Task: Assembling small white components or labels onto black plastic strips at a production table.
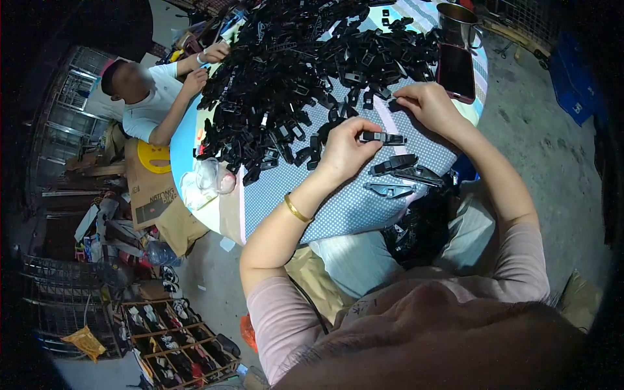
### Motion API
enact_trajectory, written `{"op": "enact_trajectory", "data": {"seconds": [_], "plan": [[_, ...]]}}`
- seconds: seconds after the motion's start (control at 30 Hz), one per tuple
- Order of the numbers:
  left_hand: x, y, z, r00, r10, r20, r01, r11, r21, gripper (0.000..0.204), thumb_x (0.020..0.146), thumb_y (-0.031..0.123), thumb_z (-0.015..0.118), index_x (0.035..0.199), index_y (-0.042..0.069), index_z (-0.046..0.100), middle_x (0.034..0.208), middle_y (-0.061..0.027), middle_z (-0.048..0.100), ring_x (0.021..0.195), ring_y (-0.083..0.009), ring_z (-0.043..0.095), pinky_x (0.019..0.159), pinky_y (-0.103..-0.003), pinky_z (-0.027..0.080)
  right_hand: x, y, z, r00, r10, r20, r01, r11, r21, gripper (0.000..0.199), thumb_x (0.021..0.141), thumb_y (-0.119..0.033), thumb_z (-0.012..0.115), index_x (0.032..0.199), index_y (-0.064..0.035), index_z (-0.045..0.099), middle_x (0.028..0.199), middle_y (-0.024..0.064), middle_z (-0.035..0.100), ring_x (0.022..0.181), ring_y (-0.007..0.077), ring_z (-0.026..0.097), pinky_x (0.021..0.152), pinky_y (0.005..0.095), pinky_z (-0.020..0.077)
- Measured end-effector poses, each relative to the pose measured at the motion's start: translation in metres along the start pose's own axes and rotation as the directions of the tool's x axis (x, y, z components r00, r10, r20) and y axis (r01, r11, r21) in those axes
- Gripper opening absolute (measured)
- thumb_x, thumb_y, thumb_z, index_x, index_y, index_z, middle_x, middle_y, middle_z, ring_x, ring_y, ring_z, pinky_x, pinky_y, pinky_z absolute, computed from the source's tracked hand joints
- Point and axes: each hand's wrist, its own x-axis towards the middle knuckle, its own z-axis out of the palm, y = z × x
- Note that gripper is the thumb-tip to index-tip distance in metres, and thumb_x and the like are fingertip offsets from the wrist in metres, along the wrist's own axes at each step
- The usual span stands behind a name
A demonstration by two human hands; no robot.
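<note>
My left hand (pixel 344 148) pinches a black plastic clip-like part (pixel 385 138) between thumb and fingers, its long end pointing right. A little farther off and to the right, my right hand (pixel 430 109) has its thumb and fingertips closed on a small black piece (pixel 392 104), mostly covered by the fingers. Just below the left hand's part lie several longer black plastic parts (pixel 409 170) and a grey-blue one (pixel 390 189) on the dotted cloth (pixel 305 201). A big heap of similar black parts (pixel 273 84) spreads across the table beyond both hands.
A dark-screened phone (pixel 456 73) and a metal mug (pixel 457 25) stand at the far right edge. A clear plastic cup (pixel 218 177) sits at the left edge. Across the table, a person in a white shirt (pixel 156 97) handles parts. A yellow stool top (pixel 153 158) is left of the table.
</note>
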Motion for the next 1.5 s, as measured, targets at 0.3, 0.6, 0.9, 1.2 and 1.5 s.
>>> {"op": "enact_trajectory", "data": {"seconds": [0.3,0.6,0.9,1.2,1.5], "plan": [[-0.005,-0.009,-0.003,0.965,0.252,-0.079,-0.210,0.915,0.346,0.021,0.070,0.007,0.078,0.089,0.002,0.070,0.085,-0.0103,0.064,0.077,-0.0222,0.065,0.069,-0.031,0.052,-0.010,-0.028,-0.014,0.924,0.093,0.370,-0.291,0.799,0.526,0.019,0.084,-0.007,0.069,0.100,0.0011,0.070,0.082,0.0029,0.065,0.068,0.0094,0.061,0.059,0.0236,0.0497],[-0.004,-0.004,-0.005,0.980,0.188,-0.057,-0.167,0.948,0.270,0.023,0.071,0.008,0.080,0.091,0.000,0.071,0.086,-0.0095,0.065,0.077,-0.0203,0.066,0.070,-0.029,0.052,-0.019,-0.037,-0.015,0.973,-0.192,0.129,0.184,0.980,0.075,0.024,0.072,-0.011,0.075,0.092,-0.0004,0.068,0.087,0.0123,0.061,0.084,0.0306,0.061,0.073,0.0395,0.0487],[-0.002,-0.006,-0.008,0.988,0.143,-0.050,-0.122,0.947,0.296,0.020,0.069,0.007,0.081,0.084,-0.002,0.071,0.082,-0.0091,0.064,0.073,-0.0186,0.065,0.068,-0.028,0.052,-0.015,-0.032,-0.023,0.945,-0.263,0.195,0.276,0.960,-0.040,0.021,0.072,-0.015,0.073,0.086,-0.0011,0.066,0.086,0.0141,0.061,0.086,0.0335,0.060,0.075,0.0427,0.0477],[0.002,0.009,-0.017,0.972,0.214,0.097,-0.235,0.896,0.377,0.022,0.067,0.014,0.081,0.081,0.001,0.071,0.080,-0.0105,0.064,0.085,-0.0255,0.061,0.075,-0.034,0.048,-0.013,-0.029,-0.015,0.915,-0.248,0.317,0.157,0.946,0.284,0.026,0.066,-0.017,0.079,0.080,0.0006,0.067,0.074,0.0118,0.060,0.070,0.0278,0.059,0.063,0.0372,0.0463],[0.018,-0.042,-0.092,0.840,0.299,-0.453,0.260,0.512,0.819,0.053,0.074,0.032,0.077,0.115,0.002,0.063,0.104,-0.0186,0.061,0.098,-0.0361,0.055,0.086,-0.043,0.046,0.010,-0.035,-0.003,0.954,-0.299,0.002,0.299,0.953,-0.045,0.029,0.083,-0.021,0.066,0.107,-0.0044,0.067,0.091,0.0129,0.062,0.090,0.0322,0.059,0.080,0.0397,0.0488]]}}
